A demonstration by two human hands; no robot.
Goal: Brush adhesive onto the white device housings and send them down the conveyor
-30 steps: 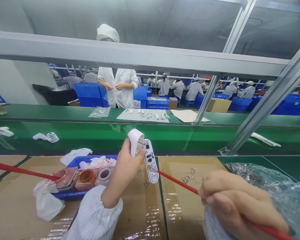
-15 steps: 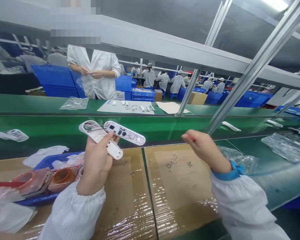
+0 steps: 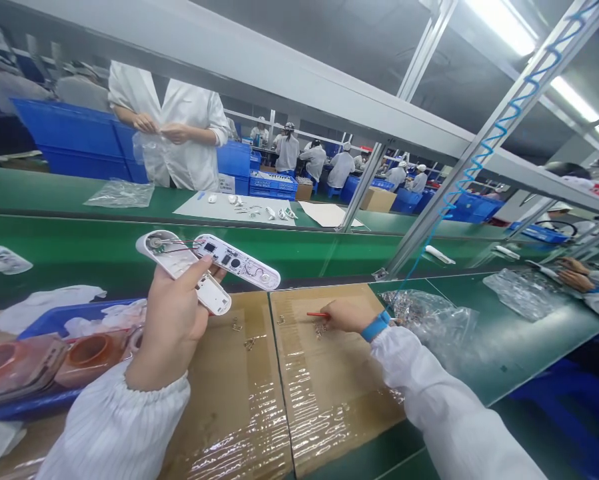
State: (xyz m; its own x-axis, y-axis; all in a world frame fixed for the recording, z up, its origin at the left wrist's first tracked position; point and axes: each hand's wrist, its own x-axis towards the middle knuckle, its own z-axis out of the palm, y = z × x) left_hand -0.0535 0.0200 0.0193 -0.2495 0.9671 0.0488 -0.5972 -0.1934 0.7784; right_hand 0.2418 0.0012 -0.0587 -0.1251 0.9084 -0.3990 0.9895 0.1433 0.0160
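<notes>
My left hand [image 3: 176,307] grips an opened white device, its two long housing halves joined by thin wires. One half [image 3: 154,250] is a hollow shell lying across my palm. The other half [image 3: 239,260], pinched near my thumb, carries a white circuit board with black parts. My right hand [image 3: 348,315] is closed on a thin red stick-like tool [image 3: 317,314] pointing left, low over the cardboard [image 3: 349,387]. Small metal pieces [image 3: 321,329] lie right under its fingers. More small metal pieces [image 3: 250,344] rest on the cardboard nearer my left hand.
At left stands a blue tray [image 3: 54,320] holding orange-red tape rolls [image 3: 86,353] in plastic. A clear bag of small parts [image 3: 429,313] lies at right, beside a metal post [image 3: 404,247]. Beyond the green conveyor [image 3: 104,243], a person in white [image 3: 172,127] handles clear plastic.
My right hand has come down and left onto the small metal pieces, and the red tool now shows. My left hand still holds the opened device. The view has shifted right.
</notes>
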